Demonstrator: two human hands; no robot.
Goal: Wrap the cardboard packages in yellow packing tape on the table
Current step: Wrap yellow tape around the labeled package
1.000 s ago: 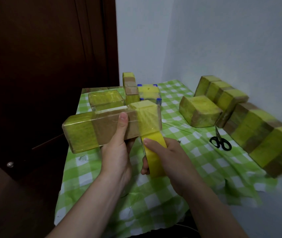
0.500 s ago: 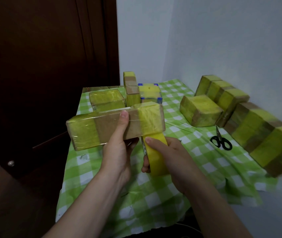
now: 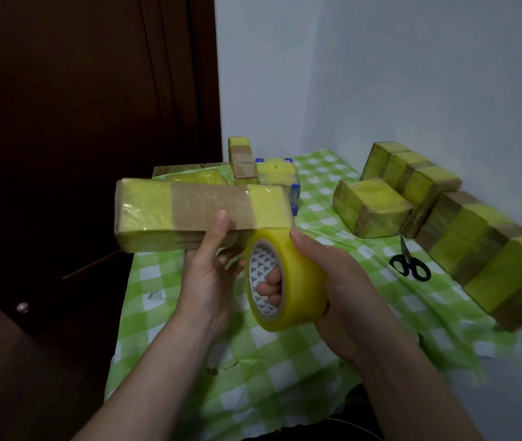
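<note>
A left hand (image 3: 209, 275) grips a long cardboard package (image 3: 202, 206) from beneath, thumb on its near face, above the left edge of the green-checked table (image 3: 285, 377) — the right hand (image 3: 333, 281) clasps a yellow tape roll (image 3: 298, 281), fingers through its core, tape joined to the package's right end. Scissors (image 3: 409, 265) lie just beside wrapped packages (image 3: 476, 243) lining the right edge; checked cloth shows beneath the hands to the near edge.

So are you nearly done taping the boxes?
Partly. The packages by the wall already wear yellow bands. The left hand holds one package, taped at both ends, while the right hand holds the tape roll under its right end. Its brown middle is bare; the scissors lie nearby.
</note>
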